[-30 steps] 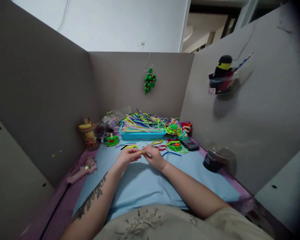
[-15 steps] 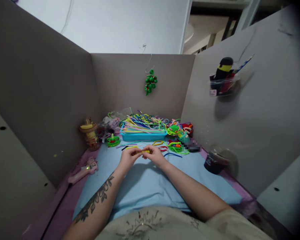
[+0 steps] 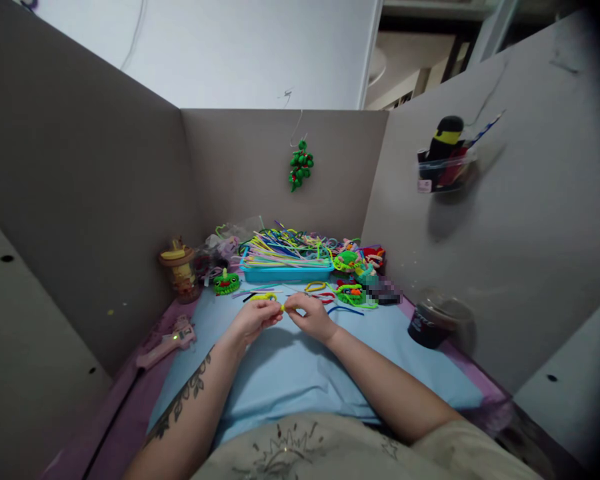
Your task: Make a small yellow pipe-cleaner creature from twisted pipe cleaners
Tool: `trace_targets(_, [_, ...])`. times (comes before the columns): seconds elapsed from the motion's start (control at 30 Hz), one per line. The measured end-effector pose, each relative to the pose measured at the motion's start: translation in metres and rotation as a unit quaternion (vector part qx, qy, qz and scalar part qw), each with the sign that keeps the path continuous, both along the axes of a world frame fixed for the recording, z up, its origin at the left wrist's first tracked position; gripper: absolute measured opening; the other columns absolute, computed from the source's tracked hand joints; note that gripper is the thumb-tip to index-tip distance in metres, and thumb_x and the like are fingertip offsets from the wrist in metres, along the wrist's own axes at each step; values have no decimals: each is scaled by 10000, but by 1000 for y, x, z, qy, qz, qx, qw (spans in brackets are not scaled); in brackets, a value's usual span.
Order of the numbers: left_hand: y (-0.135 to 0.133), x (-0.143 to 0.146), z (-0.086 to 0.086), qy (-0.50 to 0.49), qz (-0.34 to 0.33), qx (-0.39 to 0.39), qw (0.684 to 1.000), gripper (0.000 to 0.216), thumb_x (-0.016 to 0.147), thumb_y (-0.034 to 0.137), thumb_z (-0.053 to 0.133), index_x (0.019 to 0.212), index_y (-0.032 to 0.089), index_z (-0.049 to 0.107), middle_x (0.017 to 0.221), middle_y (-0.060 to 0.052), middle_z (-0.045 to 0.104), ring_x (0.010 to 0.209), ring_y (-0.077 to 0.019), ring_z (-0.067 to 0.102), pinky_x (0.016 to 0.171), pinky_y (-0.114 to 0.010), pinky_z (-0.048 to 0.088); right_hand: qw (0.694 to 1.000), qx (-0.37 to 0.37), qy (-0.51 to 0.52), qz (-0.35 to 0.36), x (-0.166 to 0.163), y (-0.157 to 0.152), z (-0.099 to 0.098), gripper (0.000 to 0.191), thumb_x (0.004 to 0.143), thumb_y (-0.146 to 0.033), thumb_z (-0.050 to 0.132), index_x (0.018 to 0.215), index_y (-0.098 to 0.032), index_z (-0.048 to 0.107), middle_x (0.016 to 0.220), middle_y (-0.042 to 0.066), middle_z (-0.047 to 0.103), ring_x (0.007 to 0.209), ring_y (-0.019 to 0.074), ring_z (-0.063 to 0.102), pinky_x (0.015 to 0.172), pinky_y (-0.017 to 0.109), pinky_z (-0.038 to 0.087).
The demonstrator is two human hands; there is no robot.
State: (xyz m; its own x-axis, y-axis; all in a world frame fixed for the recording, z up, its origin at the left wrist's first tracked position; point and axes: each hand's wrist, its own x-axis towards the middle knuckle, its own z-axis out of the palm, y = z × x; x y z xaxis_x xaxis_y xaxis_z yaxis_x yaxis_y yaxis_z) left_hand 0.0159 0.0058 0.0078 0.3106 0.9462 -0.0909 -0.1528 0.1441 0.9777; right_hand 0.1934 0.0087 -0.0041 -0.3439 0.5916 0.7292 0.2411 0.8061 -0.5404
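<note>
Between my fingertips is a small piece of yellow pipe cleaner (image 3: 283,307), mostly hidden by the fingers. My left hand (image 3: 256,318) pinches it from the left, its fingers curled. From the other side my right hand (image 3: 311,316) is closed on it with thumb and fingertips. Just behind the left hand, a yellow pipe cleaner length (image 3: 264,296) shows above the knuckles. Red pipe cleaner pieces (image 3: 326,297) and a blue pipe cleaner (image 3: 346,309) lie beside the right hand on the blue cloth (image 3: 300,367).
A blue tray (image 3: 287,274) heaped with pipe cleaners stands at the back. Green pipe-cleaner figures (image 3: 226,283) flank it. A pink glue gun (image 3: 165,348) and a lidded cup (image 3: 181,273) are at left, a dark tub (image 3: 430,327) at right. Grey panels (image 3: 280,193) enclose the table.
My left hand has turned, its back now facing up more, and sits slightly lower. The yellow piece shows less between the fingertips. More yellow pipe cleaner is visible behind the left hand.
</note>
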Motion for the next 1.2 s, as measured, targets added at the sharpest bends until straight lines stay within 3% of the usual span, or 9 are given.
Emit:
trace_targets(0.13, [4,4,-6,74,71,142,985,276,550,305,768,725,122,657,644,-27,650,598,-130,591,602,-251,471,989,-138,51,-17,-4,4,-5,194,728,-271,627,903,-190,608,862,52,646,785,171,608,688,294,483])
trace_targets(0.27, [6,8,-11,153,106,268,945,189,607,265,713,729,128,671,738,-55,677,668,-165,625,658,-281,504,952,-277,121,40,-9,10,-9,230,695,-339,655,840,-168,602,723,20,633,651,148,593,618,282,475])
trace_targets(0.4, [7,6,-16,193,129,334,914,208,645,269,687,808,140,691,826,-82,686,734,-186,636,697,-295,510,915,-342,203,64,-12,10,-6,260,622,-327,708,790,-161,600,653,-5,619,569,121,569,586,267,465])
trace_targets(0.5, [7,5,-16,212,140,331,909,218,666,286,673,835,149,696,849,-84,690,714,-178,627,671,-283,502,915,-336,214,62,-12,9,-2,235,603,-299,725,742,-161,594,607,-12,610,560,118,561,574,254,449])
trace_targets(0.63, [5,5,-11,192,130,270,935,221,666,325,668,782,137,688,718,-60,679,631,-157,600,595,-253,472,941,-288,173,36,-10,6,0,176,624,-272,710,696,-164,592,605,-6,604,567,127,559,562,255,444])
trace_targets(0.77, [2,7,-5,144,82,179,970,268,673,386,649,674,118,655,566,-24,616,531,-118,547,542,-230,433,991,-105,84,-3,-5,3,2,32,706,-209,622,699,-177,618,722,31,637,692,152,587,652,282,467])
trace_targets(0.9, [-1,6,0,101,37,112,988,330,636,435,677,607,111,625,533,-11,578,493,-92,509,516,-214,401,1000,24,11,12,0,3,2,98,744,-130,549,748,-195,622,754,36,646,760,161,594,733,308,474])
trace_targets(1.07, [-1,4,1,67,20,99,993,318,595,401,727,714,116,651,601,-15,608,557,-101,542,549,-212,414,999,29,-13,8,0,5,-2,119,771,-131,526,773,-204,619,769,34,641,771,159,592,737,309,478])
trace_targets(1.2, [2,5,-2,64,52,125,989,315,573,343,751,767,114,655,661,-26,633,611,-117,563,593,-231,443,1000,-22,8,-21,-1,7,-5,114,753,-169,568,850,-190,624,835,49,632,791,161,594,699,286,490])
